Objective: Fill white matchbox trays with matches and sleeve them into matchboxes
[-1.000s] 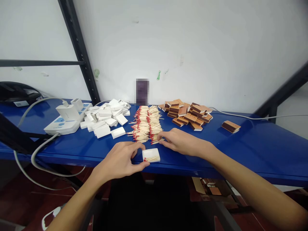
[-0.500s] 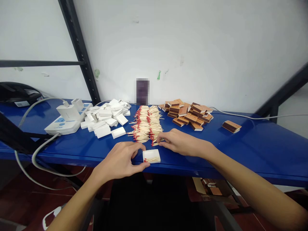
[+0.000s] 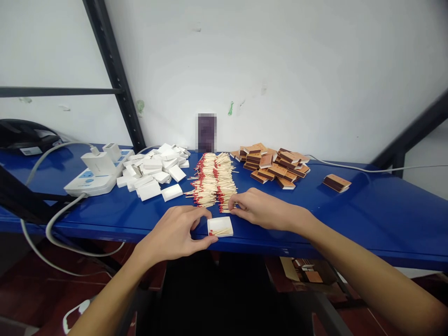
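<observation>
My left hand (image 3: 178, 233) grips the left end of a white matchbox tray (image 3: 220, 220) between thumb and fingers, at the table's front edge. Inside the tray lie a few red-tipped matches (image 3: 221, 231) along its near side. Just beyond it, my right hand (image 3: 257, 210) pinches at the near right end of a big heap of matches (image 3: 213, 179). Its fingertips are closed on matches there; how many is hidden. The heap runs back toward the wall in two rows, red heads mostly to the left.
On the blue table (image 3: 371, 219), white trays (image 3: 150, 168) are piled at left and brown matchbox sleeves (image 3: 276, 163) at right. One matchbox (image 3: 336, 183) lies apart. A power strip (image 3: 94, 179) with cables stands far left. Below is a carton (image 3: 290, 270) of matchboxes.
My right hand's fingertips have shifted very slightly at the near edge of the match heap, and the near matches there have moved a little. My left hand and the tray stay put.
</observation>
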Action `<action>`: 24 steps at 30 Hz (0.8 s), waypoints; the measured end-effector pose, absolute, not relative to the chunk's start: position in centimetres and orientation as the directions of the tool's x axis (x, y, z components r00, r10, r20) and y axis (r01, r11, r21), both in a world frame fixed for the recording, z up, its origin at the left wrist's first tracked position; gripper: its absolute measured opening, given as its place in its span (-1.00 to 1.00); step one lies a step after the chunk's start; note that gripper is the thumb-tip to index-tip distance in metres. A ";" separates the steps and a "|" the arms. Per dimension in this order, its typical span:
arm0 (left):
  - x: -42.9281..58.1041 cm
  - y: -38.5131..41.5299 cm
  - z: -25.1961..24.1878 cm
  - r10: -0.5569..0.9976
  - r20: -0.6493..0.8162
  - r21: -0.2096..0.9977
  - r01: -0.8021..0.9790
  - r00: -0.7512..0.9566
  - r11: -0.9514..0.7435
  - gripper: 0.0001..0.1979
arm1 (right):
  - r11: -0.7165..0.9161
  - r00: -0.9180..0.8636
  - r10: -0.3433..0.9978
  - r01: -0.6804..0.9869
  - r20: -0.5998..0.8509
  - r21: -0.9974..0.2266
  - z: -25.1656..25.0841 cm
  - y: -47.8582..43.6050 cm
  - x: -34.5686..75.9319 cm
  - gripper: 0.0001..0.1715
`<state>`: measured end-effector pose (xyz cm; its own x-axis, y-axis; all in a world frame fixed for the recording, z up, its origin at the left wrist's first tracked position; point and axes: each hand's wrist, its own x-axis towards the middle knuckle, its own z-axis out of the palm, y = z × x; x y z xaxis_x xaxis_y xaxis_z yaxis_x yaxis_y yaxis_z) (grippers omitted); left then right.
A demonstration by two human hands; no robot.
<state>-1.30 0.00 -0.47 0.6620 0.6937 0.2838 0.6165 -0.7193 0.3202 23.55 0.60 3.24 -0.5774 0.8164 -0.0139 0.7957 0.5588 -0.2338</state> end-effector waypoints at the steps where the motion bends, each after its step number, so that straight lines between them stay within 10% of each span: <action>1: -1.3 0.0 -0.5 0.693 0.284 0.321 0.616 0.663 -0.720 -0.65 | 0.557 -0.575 0.818 0.800 -0.017 -0.221 3.2 0.4 23.5 -0.77; 24: -1.4 0.0 -0.5 0.687 0.288 0.311 0.613 0.667 -0.726 -0.66 | 0.557 -0.587 0.806 0.796 -0.079 -0.237 4.4 0.5 22.9 -0.84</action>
